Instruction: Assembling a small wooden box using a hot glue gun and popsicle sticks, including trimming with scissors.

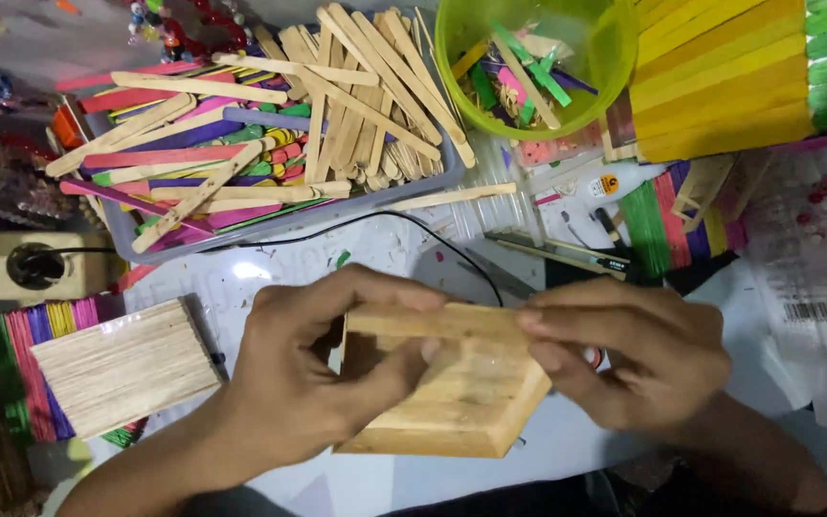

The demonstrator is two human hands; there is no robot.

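Both hands worked one piece. Left hand (308, 369) clamped on a wooden stick-built box (452, 393), thumb across its near-left face, fingers curled over the top edge. Right hand (638, 354) pinched a plain wooden stick (433, 321) at its right end, fingertips together on it, pressing it along the box's far top edge.

Box sat in mid-air or just above the surface (567, 450); contact underneath could not be told. It was at centre, near the person.

Judgement: the stick wants even pressure along its whole length, ends flush with the box corners, left hand keeping the box from rotating while the right seats it.

Orientation: stick's long axis ran left to right, tilted slightly down toward the right. Box was turned diagonally, one corner pointing toward the near right.

Outward: flat panel of joined sticks (126, 369) to the left; grey tray of plain and coloured sticks (270, 144) far left; green bowl (538, 62) of stick offcuts far centre; yellow and green stick stack (729, 77) far right; black cable (385, 218) crossing between.
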